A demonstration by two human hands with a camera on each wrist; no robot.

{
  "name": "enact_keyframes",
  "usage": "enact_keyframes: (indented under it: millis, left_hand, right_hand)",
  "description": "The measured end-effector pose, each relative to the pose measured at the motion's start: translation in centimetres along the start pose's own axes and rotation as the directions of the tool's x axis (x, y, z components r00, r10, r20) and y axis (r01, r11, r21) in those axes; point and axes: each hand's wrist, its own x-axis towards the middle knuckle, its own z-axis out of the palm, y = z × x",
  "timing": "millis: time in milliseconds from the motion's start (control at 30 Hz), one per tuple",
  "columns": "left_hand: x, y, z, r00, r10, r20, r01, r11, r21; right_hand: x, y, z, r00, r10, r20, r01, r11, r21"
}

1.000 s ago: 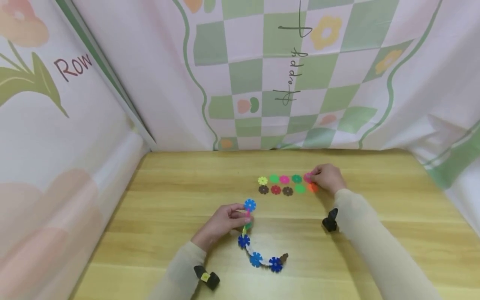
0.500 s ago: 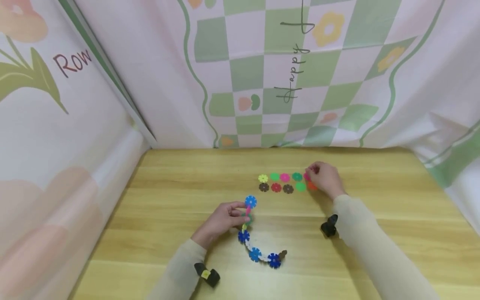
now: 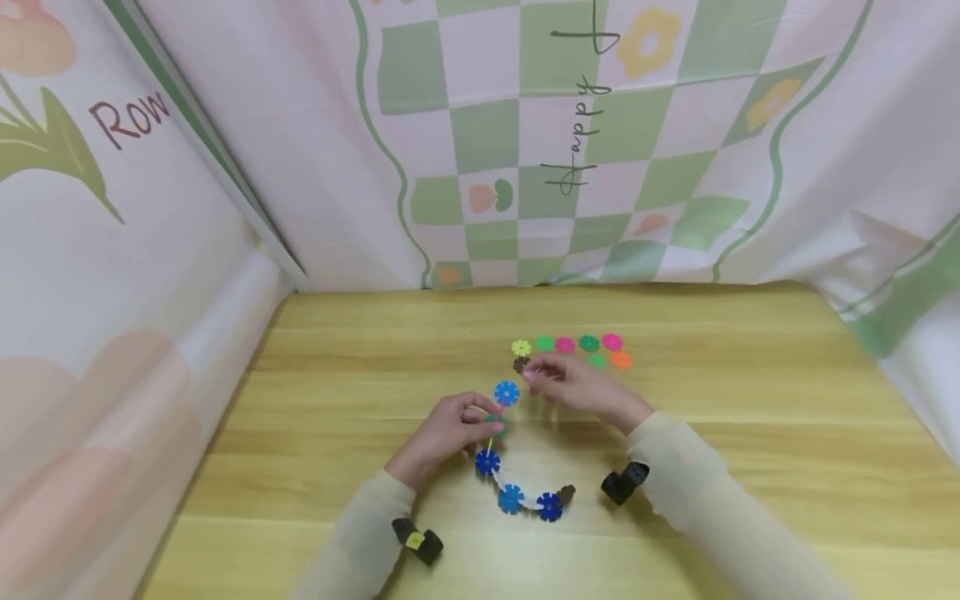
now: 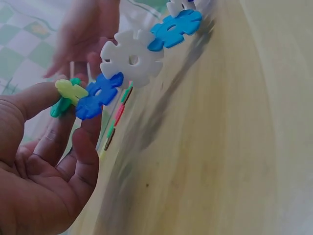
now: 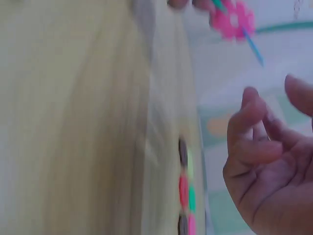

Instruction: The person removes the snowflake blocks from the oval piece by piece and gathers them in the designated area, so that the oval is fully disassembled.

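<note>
My left hand pinches a chain of interlocking plastic snowflake discs by its green disc. A light blue disc tops the chain. Below the fingers it curves through dark blue and white discs to a brown end disc. In the left wrist view, a yellow disc and a white disc show near the fingertips. My right hand hovers near the light blue disc, partly covering the loose discs. In the right wrist view, its thumb and fingers stand apart with nothing seen between them.
Loose discs lie in two rows at the back of the wooden table, including yellow, pink and orange ones. A patterned curtain hangs behind the table. A black wrist camera sits at the right sleeve.
My right hand has left the pink disc at the right end of the rows and moved left, towards the chain. The pink disc stays on the table. My left hand keeps its hold.
</note>
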Motion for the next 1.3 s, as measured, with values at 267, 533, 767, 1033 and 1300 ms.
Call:
enact_keyframes:
  millis: [267,533,767,1033,1300]
  left_hand:
    - [-0.3,0.3,0.1,1.0,0.024,-0.008,-0.024,1.0,0.008]
    - [-0.4,-0.3,0.1,0.999,0.036,0.025,-0.036,0.999,0.004]
    - [-0.2,-0.4,-0.1,0.997,0.048,0.06,-0.047,0.999,-0.004]
    - [0.0,-0.8,-0.3,0.999,0.044,0.009,-0.044,0.999,-0.011]
    - [0.0,-0.9,-0.7,0.999,0.037,-0.027,-0.038,0.999,-0.033]
  right_hand:
    - [0.5,-1.7,2.1,0.992,0.032,0.122,-0.041,0.996,0.077]
    - [1.0,-1.6,2.3,0.967,0.086,0.239,-0.125,0.981,0.151]
    - [1.1,-1.4,2.3,0.972,0.131,0.195,-0.16,0.977,0.14]
    - [1.1,-1.9,2.4,0.98,0.146,0.132,-0.16,0.982,0.101]
    - [1.5,-2.2,2.8,0.992,0.118,0.037,-0.118,0.993,0.006]
